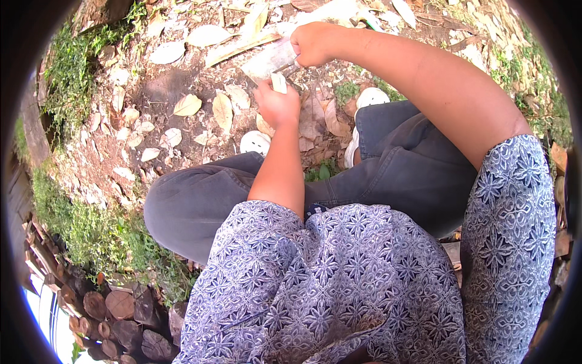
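My left hand [277, 104] is closed around a short pale stick [279, 82], whose light end sticks up past the thumb. Just beyond it, my right hand [315, 43] makes a fist at the near end of a broad, flat greyish blade [268, 62], which looks like a cleaver. The blade lies slanted above the left fist, close to the stick. Its handle is hidden inside the right fingers, and glare washes out the blade's far side. Whether blade and stick touch, I cannot tell.
Dry leaves [188, 105] and pale chips cover the dirt. A long split piece of wood [242, 50] lies beyond the hands. My white shoes [371, 97] and bent knees are below. Cut logs [119, 304] are stacked at lower left, near green weeds [91, 224].
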Motion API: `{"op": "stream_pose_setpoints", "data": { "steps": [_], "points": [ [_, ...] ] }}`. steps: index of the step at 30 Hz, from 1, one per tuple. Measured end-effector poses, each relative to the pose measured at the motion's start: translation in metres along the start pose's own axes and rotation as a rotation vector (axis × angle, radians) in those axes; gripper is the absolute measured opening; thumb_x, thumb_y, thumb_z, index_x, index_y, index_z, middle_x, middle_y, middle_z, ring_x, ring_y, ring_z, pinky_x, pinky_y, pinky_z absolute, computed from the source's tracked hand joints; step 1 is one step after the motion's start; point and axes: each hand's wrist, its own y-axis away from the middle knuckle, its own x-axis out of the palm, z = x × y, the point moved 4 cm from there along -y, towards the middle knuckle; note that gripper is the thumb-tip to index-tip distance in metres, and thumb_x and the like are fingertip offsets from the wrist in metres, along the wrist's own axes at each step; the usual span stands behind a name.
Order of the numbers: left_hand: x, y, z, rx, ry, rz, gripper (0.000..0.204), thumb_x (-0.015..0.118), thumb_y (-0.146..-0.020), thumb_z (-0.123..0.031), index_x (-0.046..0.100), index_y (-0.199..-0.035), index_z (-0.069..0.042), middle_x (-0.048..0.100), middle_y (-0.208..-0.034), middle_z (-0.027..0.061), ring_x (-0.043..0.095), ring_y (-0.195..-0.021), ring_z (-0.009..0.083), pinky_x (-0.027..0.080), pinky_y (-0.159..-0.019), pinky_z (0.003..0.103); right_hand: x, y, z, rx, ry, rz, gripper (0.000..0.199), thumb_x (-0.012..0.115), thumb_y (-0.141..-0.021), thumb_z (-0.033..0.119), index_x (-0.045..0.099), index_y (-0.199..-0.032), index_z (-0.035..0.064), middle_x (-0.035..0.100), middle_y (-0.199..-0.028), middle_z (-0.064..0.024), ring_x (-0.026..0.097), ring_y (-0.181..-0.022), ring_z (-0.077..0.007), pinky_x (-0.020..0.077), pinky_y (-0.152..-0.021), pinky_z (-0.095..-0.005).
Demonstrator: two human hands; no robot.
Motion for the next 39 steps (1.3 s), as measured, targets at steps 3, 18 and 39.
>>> {"op": "stream_pose_setpoints", "data": {
  "steps": [3,18,39],
  "points": [
    [0.001,0.001,0.001,-0.028,-0.014,-0.005,0.041,0.070,-0.079,-0.024,0.060,-0.114,-0.005,0.060,-0.118,0.0183,0.062,-0.107,0.0392,0.050,-0.094,0.048,-0.001,-0.001,0.003,0.020,-0.040,0.020,0.023,0.076,-0.079,0.023,0.069,-0.093,0.0064,0.073,-0.085,-0.0144,0.072,-0.085,-0.0302,0.0553,-0.076,-0.0418],
    [0.003,0.005,0.001,-0.020,0.004,0.005,0.038,0.069,-0.078,-0.023,0.060,-0.112,-0.007,0.060,-0.111,0.0179,0.062,-0.102,0.0395,0.050,-0.092,0.049,0.003,-0.029,0.006,0.023,0.079,0.111,0.016,0.072,-0.078,0.014,0.068,-0.091,0.0060,0.071,-0.083,-0.0165,0.071,-0.082,-0.0315,0.0555,-0.068,-0.0412],
    [-0.003,-0.138,0.002,0.223,-0.195,0.678,0.054,0.091,-0.071,-0.042,0.073,-0.107,-0.006,0.076,-0.092,0.0086,0.072,-0.080,0.0212,0.056,-0.077,0.036,-0.183,0.064,-0.087,0.151,-0.489,-0.260,0.030,0.067,-0.090,0.030,0.073,-0.115,0.0134,0.073,-0.095,-0.0033,0.061,-0.073,-0.0130,0.0496,-0.062,-0.0278]
  ]
}}
